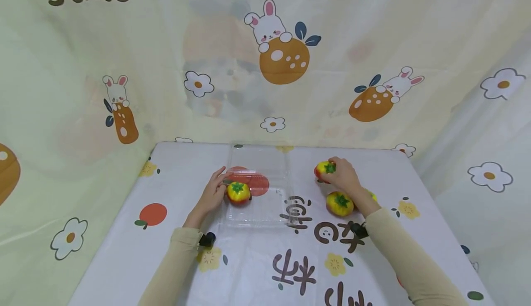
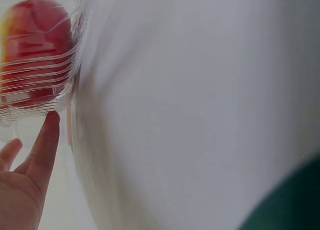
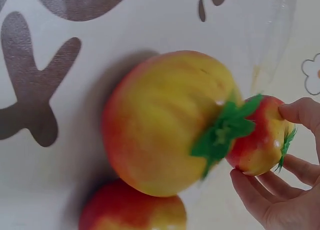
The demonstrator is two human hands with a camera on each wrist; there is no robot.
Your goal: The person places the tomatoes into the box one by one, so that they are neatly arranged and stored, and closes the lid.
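Observation:
A clear plastic box (image 1: 265, 211) with its lid lies on the table, a yellow-and-red toy tomato (image 1: 238, 192) in its left part. My left hand (image 1: 211, 194) is at the box's left side; in the left wrist view an extended fingertip (image 2: 52, 117) touches or nearly touches the ribbed wall. To the right of the box my right hand (image 1: 345, 177) pinches another toy tomato (image 3: 261, 137) between thumb and fingers. Whether it is off the table is hard to tell. Below that hand sits a third toy tomato (image 1: 340, 203), and one more (image 1: 371, 196) is partly hidden behind the right wrist.
A white printed cloth (image 1: 249, 269) covers the table. Patterned curtains (image 1: 332, 66) stand behind it and on both sides. The table's back edge runs just beyond the box.

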